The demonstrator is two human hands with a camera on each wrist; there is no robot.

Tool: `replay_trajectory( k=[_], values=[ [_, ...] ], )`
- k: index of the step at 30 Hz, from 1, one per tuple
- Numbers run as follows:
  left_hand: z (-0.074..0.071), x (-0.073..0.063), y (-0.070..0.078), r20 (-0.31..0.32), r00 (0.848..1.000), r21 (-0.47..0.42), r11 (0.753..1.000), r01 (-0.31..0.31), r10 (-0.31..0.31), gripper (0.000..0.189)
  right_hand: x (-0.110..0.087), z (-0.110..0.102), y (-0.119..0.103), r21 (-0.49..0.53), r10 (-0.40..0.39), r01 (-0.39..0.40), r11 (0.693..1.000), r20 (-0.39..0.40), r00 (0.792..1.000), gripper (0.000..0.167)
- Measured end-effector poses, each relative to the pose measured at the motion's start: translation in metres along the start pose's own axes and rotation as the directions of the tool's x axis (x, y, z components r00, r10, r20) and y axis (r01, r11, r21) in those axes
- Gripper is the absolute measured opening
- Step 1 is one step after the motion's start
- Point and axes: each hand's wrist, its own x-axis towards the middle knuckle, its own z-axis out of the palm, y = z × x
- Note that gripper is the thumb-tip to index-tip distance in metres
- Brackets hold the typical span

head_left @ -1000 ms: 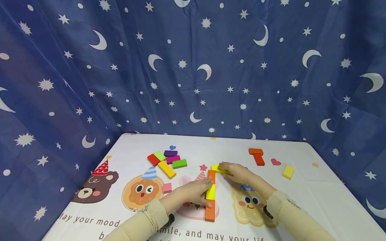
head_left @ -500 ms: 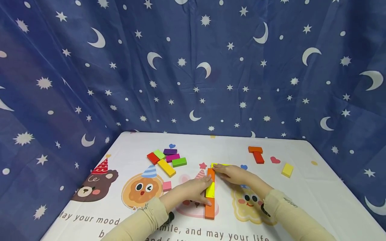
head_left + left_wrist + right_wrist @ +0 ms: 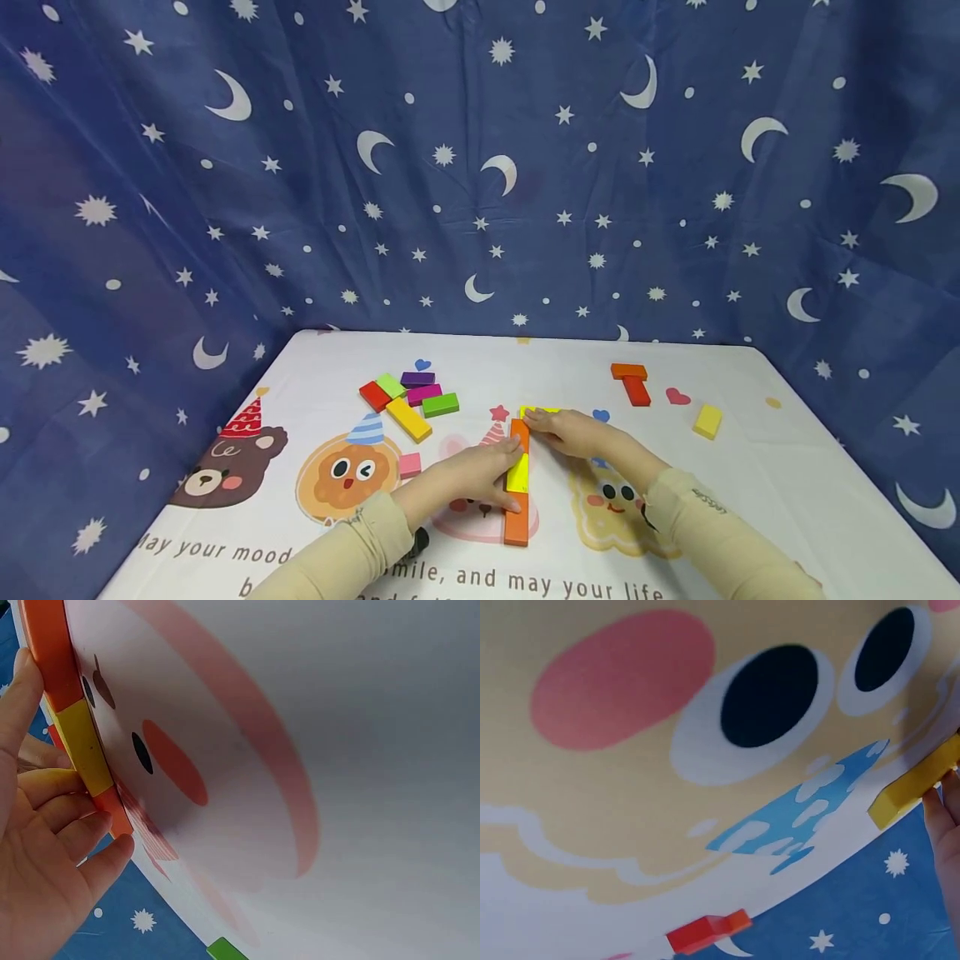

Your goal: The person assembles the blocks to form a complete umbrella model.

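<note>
A straight row of wooden blocks lies on the printed white cloth, running away from me: a near orange block [image 3: 516, 532], a yellow block [image 3: 517, 478] and a far orange block [image 3: 521, 427]. Along its left side, my left hand [image 3: 472, 477] touches the row with spread, extended fingers and thumb. A crosswise yellow block [image 3: 550, 410] sits at the far end, angled off to the right. My right hand [image 3: 573, 433] rests at this block, its fingertips by the corner with the row. Part of that block is covered by the fingers; its end shows in the right wrist view.
At the back left lie several loose blocks, including a purple block [image 3: 417, 379], a green block [image 3: 441, 405] and an amber block [image 3: 408, 419]. A pink block [image 3: 409, 465] lies nearer. Back right: an orange block [image 3: 628, 372], a red block [image 3: 637, 392] and a pale yellow block [image 3: 707, 422].
My right hand has slid left along the crosswise yellow block, its fingertips now at the row's far corner. The left hand stays beside the row. The head view has shifted slightly.
</note>
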Motion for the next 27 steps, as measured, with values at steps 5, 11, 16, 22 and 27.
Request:
replay_trajectory(
  k=[5,11,16,22,27],
  values=[
    [-0.004,0.0,-0.002,-0.005,1.0,-0.007,1.0,0.01,-0.01,0.085,0.006,-0.006,0.002,0.085,0.037,-0.039,0.996,0.025,0.999,0.045],
    [-0.005,0.002,0.0,-0.011,1.0,0.017,1.0,-0.004,0.004,0.084,0.006,-0.007,0.005,0.111,0.085,-0.077,0.991,-0.062,0.994,0.04],
    [-0.002,0.001,0.002,0.001,1.0,0.024,1.0,0.004,-0.004,0.084,0.006,0.001,0.006,0.125,0.125,-0.106,0.986,-0.155,0.98,0.041],
    [0.001,0.0,0.001,-0.001,1.0,0.03,1.0,0.005,-0.005,0.084,0.008,0.009,0.01,0.025,0.081,-0.078,0.997,-0.206,0.975,0.037],
    [0.0,0.001,0.001,-0.002,1.0,0.03,1.0,0.009,-0.009,0.084,0.008,0.008,0.012,0.013,0.07,-0.069,0.998,-0.208,0.976,0.038]
  ],
)
